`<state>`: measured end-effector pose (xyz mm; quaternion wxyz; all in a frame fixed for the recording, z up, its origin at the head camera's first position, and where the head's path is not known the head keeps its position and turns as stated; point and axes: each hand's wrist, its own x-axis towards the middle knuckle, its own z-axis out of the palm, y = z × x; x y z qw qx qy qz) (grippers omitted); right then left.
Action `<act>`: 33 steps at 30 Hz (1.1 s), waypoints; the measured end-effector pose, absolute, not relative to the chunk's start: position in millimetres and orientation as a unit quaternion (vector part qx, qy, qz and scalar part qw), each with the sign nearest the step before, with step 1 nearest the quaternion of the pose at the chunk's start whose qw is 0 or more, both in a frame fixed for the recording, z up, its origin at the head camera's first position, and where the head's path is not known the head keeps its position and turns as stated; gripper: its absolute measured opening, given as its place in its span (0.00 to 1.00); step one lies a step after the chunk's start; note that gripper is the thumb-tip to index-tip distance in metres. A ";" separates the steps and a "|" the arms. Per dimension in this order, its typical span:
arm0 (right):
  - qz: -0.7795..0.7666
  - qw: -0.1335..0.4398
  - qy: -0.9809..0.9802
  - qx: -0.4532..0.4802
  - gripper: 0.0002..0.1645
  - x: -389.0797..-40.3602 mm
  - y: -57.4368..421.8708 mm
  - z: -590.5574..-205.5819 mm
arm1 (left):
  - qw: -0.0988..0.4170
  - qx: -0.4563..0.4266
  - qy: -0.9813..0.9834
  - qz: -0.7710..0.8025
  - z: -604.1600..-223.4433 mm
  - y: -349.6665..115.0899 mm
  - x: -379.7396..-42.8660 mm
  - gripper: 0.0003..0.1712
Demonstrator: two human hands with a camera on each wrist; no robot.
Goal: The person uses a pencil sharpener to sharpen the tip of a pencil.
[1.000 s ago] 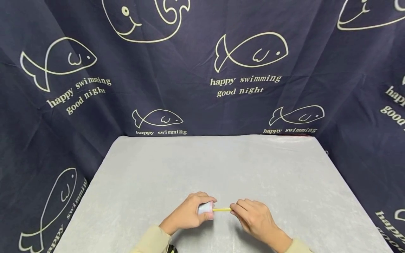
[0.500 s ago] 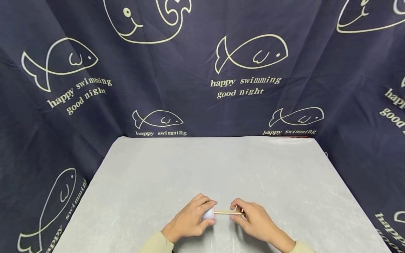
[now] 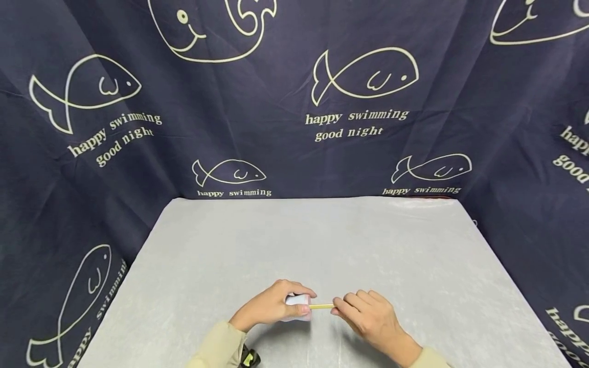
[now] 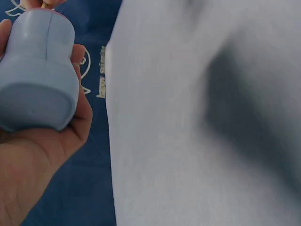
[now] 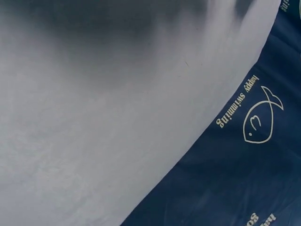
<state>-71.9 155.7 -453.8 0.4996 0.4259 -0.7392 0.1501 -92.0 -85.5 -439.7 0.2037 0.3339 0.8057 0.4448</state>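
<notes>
My left hand (image 3: 266,306) grips a pale blue pencil sharpener (image 4: 40,70) with a pink rim, thumb on the near side and fingers on the far side. A thin yellow pencil (image 3: 321,306) lies level, one end in the sharpener's pink end. My right hand (image 3: 370,318) pinches the pencil's other end between thumb and curled fingers. Both hands are over the near middle of the table. In the left wrist view the sharpener's rounded base faces the camera, and fingertips pinch the pencil at its far end. The right wrist view shows neither the right hand nor the pencil.
A light grey cloth covers the table (image 3: 313,240). Dark blue curtains (image 3: 285,133) with fish drawings and lettering hang behind and at both sides. A dark band with a yellow-green patch (image 3: 249,359) sits at the left wrist, by the cream sleeve (image 3: 220,345).
Half a second ago my right fingers were spread more loosely around the pencil's end; now they pinch it closer to the sharpener. My left hand has turned, tilting the sharpener.
</notes>
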 end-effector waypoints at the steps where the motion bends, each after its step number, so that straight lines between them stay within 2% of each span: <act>1: 0.148 0.508 -0.737 0.421 0.22 -72.1 154.3 -452.8 | 0.201 0.335 0.806 0.444 -438.6 -84.7 -92.6 0.19; 3: 0.166 0.486 -0.754 0.409 0.22 -71.0 152.6 -452.7 | 0.180 0.336 0.819 0.429 -436.3 -82.5 -92.9 0.19; 5: 0.209 0.417 -0.795 0.389 0.19 -68.6 152.7 -454.8 | 0.141 0.341 0.841 0.395 -435.3 -79.7 -92.1 0.20; 7: 0.281 0.289 -0.846 0.348 0.15 -66.3 154.5 -455.4 | 0.092 0.353 0.863 0.349 -436.1 -76.5 -89.7 0.22; 10: 0.396 0.059 -0.879 0.260 0.10 -66.7 160.1 -452.0 | 0.015 0.384 0.879 0.282 -440.9 -72.3 -83.6 0.25; 12: 0.449 -0.068 -0.867 0.207 0.11 -69.3 163.9 -448.3 | -0.036 0.404 0.880 0.249 -445.8 -70.2 -79.0 0.26; 14: 0.474 -0.139 -0.850 0.183 0.14 -72.3 167.0 -446.7 | -0.072 0.416 0.878 0.228 -450.4 -68.7 -75.5 0.27; 16: 0.476 -0.163 -0.845 0.181 0.15 -73.6 168.6 -447.4 | -0.090 0.420 0.876 0.220 -454.2 -68.1 -73.2 0.27; 18: 0.459 -0.143 -0.856 0.190 0.13 -72.5 168.8 -450.4 | -0.092 0.419 0.878 0.214 -456.2 -68.5 -72.5 0.28; 21: 0.422 -0.056 -0.877 0.223 0.06 -68.2 167.4 -458.0 | -0.070 0.410 0.883 0.219 -456.4 -71.7 -73.6 0.28; 24: 0.369 0.085 -0.880 0.286 0.09 -65.1 166.6 -468.0 | -0.020 0.384 0.889 0.249 -453.3 -76.0 -75.8 0.28; 27: 0.297 0.229 -0.860 0.345 0.06 -66.6 166.3 -474.7 | 0.021 0.354 0.891 0.285 -448.9 -80.2 -79.3 0.27; 31: 0.220 0.361 -0.818 0.390 0.18 -72.6 165.6 -473.2 | 0.042 0.342 0.882 0.321 -443.8 -82.6 -84.7 0.24; 33: 0.200 0.409 -0.795 0.401 0.20 -75.3 164.5 -469.2 | 0.058 0.343 0.870 0.349 -441.6 -82.5 -87.1 0.22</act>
